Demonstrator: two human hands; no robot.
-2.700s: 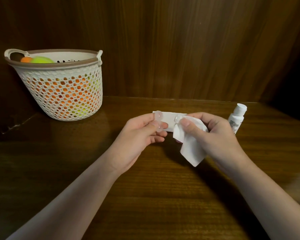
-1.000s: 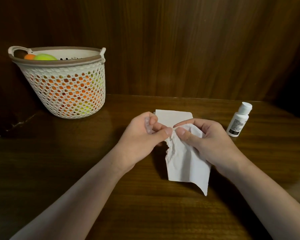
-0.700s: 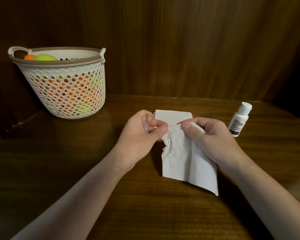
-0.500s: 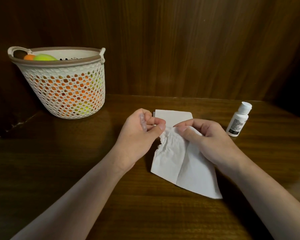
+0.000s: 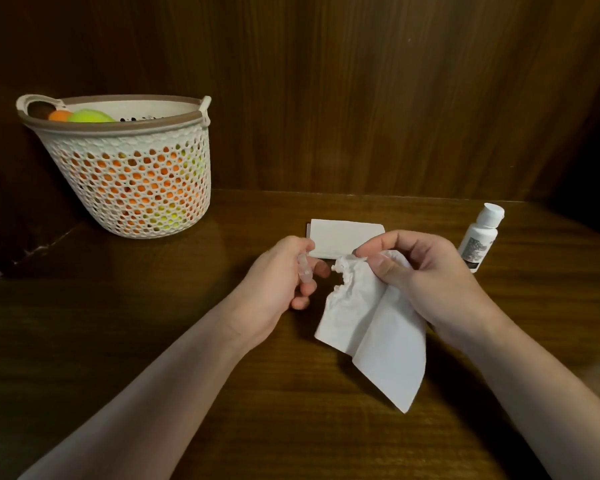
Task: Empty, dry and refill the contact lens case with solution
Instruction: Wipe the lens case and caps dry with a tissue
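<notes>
Two grips busy: my left hand (image 5: pixel 274 289) pinches the case (image 5: pixel 305 271) steady while my right (image 5: pixel 426 271) clamps the tissue (image 5: pixel 371 327), bottle (image 5: pixel 480 237) at two o'clock for refilling.

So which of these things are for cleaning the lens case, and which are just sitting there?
For the job:
lens case, held in the left hand
tissue, pinched in the right hand
solution bottle
folded tissues

Just sitting there:
basket
balls in it

Clear lens case (image 5: pixel 305 271), edge-on, held.
</notes>
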